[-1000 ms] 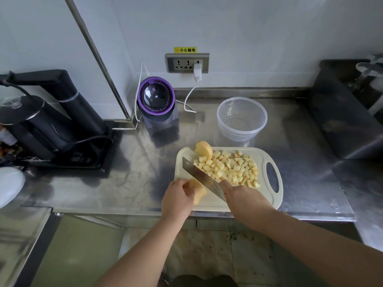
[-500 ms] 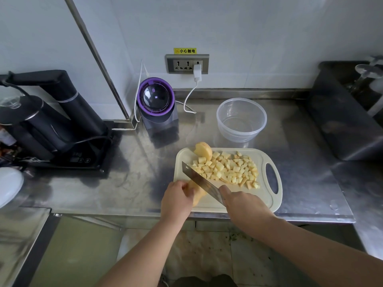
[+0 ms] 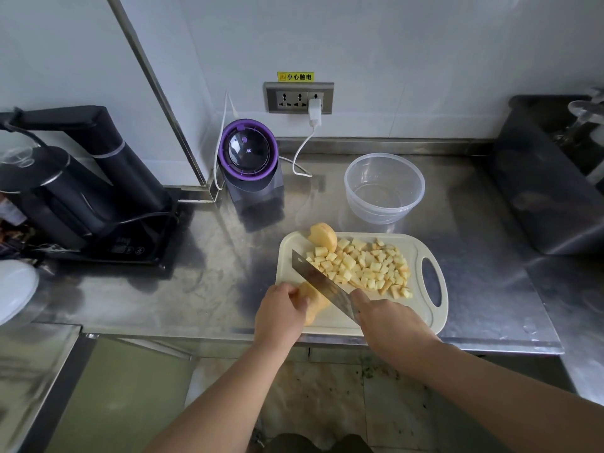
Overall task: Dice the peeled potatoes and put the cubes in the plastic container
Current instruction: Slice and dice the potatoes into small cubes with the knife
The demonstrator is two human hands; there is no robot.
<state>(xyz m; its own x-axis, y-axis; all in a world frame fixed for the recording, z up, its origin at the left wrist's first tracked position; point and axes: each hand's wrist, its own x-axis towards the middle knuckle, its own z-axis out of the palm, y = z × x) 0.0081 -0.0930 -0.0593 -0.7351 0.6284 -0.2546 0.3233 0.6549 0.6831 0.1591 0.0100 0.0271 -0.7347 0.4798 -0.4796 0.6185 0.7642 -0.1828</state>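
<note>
Done: a heap of potato cubes (image 3: 362, 266) lies on the middle and right part of the cutting board (image 3: 428, 322).
Left to do: judging from this, about half. One potato piece (image 3: 315, 297) is under the knife, a second uncut piece (image 3: 323, 237) waits at the board's far left corner, and no cube shows in the plastic container (image 3: 354, 204).
Left hand (image 3: 280, 317): fingers curled over the near left potato piece, pinning it to the board.
Right hand (image 3: 390, 325): clenched round the knife (image 3: 322, 284) handle, which the hand hides.
Knife axis: the blade runs on a slant from the right hand, near the desk's front edge, away to the far left. Its square end points toward the board's far left corner and its edge meets the held piece.
Held piece axis: mostly covered, so I cannot tell.
Board: at the front edge of the desk (image 3: 196, 276), long axis along that edge, handle slot toward the right.
Container: upright just beyond the board's far edge, toward the desk's back edge, apart from the cubes.
</note>
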